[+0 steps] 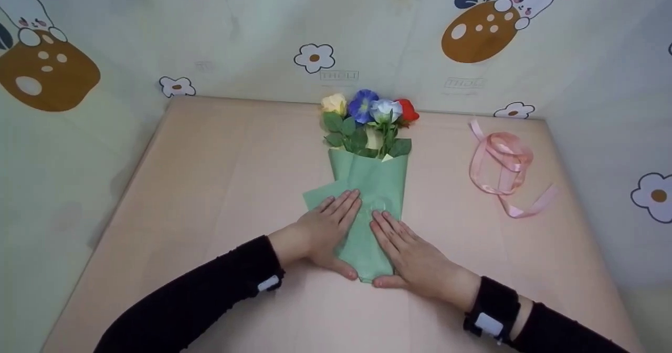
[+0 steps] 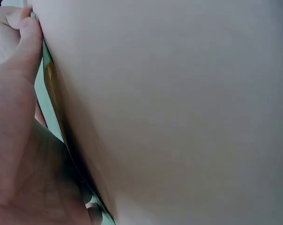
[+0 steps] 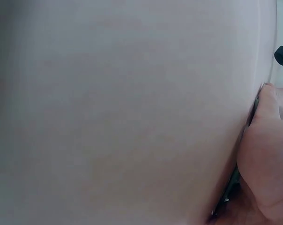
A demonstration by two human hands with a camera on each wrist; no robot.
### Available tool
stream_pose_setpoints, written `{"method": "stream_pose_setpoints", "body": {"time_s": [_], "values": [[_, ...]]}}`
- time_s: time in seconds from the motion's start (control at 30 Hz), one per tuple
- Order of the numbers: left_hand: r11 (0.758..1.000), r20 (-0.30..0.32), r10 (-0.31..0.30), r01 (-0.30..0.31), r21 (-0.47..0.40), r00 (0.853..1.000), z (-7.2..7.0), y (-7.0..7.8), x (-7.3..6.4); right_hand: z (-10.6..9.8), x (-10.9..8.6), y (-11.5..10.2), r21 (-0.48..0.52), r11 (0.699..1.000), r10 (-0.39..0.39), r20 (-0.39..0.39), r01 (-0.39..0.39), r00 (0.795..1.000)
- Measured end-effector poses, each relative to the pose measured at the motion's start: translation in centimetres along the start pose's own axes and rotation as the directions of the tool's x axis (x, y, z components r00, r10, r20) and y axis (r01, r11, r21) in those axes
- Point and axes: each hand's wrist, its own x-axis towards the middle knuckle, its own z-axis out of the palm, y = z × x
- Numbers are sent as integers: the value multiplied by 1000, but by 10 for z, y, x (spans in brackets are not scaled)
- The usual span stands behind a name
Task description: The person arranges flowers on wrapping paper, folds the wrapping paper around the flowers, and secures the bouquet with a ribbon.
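Observation:
A bouquet of flowers (image 1: 363, 106) in yellow, blue, pale blue and red lies on the table, its stems inside green wrapping paper (image 1: 370, 177). My left hand (image 1: 328, 232) rests flat across the left side of the wrap, fingers straight, with a loose paper flap sticking out beyond it. On the right side my right hand (image 1: 415, 256) presses the paper with extended fingers. Both thumbs lie near the narrow bottom end. A clear piece of tape seems to sit on the paper by the right fingertips. In the left wrist view the paper's edge (image 2: 50, 103) shows beneath the left hand.
A loosely coiled pink ribbon (image 1: 506, 164) lies at the right of the pale pink tabletop (image 1: 236, 153). Behind the table hangs a light cloth (image 1: 252, 38) printed with rabbits and flowers. The table's back edge runs just by the blooms.

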Motion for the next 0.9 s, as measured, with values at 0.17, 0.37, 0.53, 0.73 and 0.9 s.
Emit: {"method": "stream_pose_setpoints", "body": {"time_s": [0.17, 0.37, 0.53, 0.73, 0.9], "values": [[998, 5, -55, 55, -18, 998, 0, -21, -10, 1, 1, 0, 9, 1000, 7, 12, -7, 1000], [991, 17, -123, 123, -57, 992, 0, -41, -17, 1, 0, 2, 28, 999, 25, 47, -26, 999], [986, 53, -154, 157, -51, 987, -10, -35, -16, 1, 1, 2, 22, 999, 29, 57, -30, 998], [998, -12, -62, 62, -30, 998, -24, -9, -7, 2, 1, 2, 4, 1000, 24, 68, -24, 997], [998, -8, 21, -21, -61, 1000, -17, 5, 11, 1, 1, 1, -5, 1000, 28, 69, -28, 997]]}}
